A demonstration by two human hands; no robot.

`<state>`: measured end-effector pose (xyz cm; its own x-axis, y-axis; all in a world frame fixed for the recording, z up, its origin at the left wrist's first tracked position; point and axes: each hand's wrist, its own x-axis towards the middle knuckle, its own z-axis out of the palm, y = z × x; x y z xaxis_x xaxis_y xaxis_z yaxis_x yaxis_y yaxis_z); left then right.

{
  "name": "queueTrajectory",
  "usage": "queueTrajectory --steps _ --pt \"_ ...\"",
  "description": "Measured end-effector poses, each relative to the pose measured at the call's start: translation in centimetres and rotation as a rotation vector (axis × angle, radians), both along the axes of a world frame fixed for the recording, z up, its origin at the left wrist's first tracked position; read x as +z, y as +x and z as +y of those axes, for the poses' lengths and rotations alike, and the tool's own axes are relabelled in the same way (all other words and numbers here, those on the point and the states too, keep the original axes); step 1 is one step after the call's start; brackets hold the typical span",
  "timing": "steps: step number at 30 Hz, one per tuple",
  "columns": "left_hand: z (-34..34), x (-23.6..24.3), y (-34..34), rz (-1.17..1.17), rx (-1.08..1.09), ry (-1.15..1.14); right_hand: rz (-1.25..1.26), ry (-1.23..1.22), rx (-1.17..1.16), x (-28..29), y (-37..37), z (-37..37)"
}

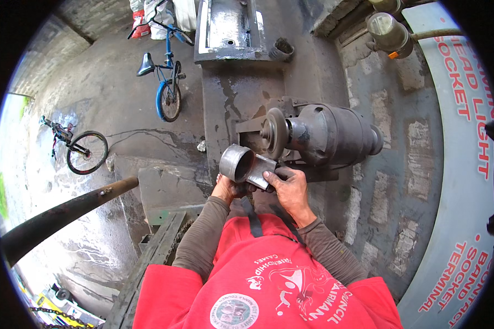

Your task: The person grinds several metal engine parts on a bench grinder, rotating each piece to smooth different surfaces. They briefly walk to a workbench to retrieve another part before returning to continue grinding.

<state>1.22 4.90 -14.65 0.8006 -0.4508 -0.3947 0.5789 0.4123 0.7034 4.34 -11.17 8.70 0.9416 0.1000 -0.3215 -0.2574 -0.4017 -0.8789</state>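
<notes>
Both hands grip a silver metal part [237, 162], a short hollow cylinder joined to a flat bracket. My left hand [227, 187] holds it from below and left, its fingers partly hidden under the part. My right hand [286, 192] is closed on the bracket end, thumb on top. Just beyond the part sits a dusty grey electric motor [335, 134] with a worn wheel [274, 134] on its shaft. The wheel is close to the part; I cannot tell of any contact.
A blue bicycle [167, 93] and another bicycle [86, 152] stand at the left. A black pipe [66, 216] crosses the lower left. A metal trough [225, 55] is ahead, with sacks [159, 16] beside it. A large lettered board [450, 192] lines the right, near a grimy canister [384, 30].
</notes>
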Motion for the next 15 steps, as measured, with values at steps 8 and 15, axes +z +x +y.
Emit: queueTrajectory --steps 8,15 --pt "-1.5 -1.5 0.3 0.674 0.281 -0.743 -0.039 -0.142 0.028 0.5 0.6 0.6" --pt "-1.0 -2.8 -2.1 -0.537 -0.097 0.568 -0.238 -0.249 0.201 2.6 -1.2 -0.4"
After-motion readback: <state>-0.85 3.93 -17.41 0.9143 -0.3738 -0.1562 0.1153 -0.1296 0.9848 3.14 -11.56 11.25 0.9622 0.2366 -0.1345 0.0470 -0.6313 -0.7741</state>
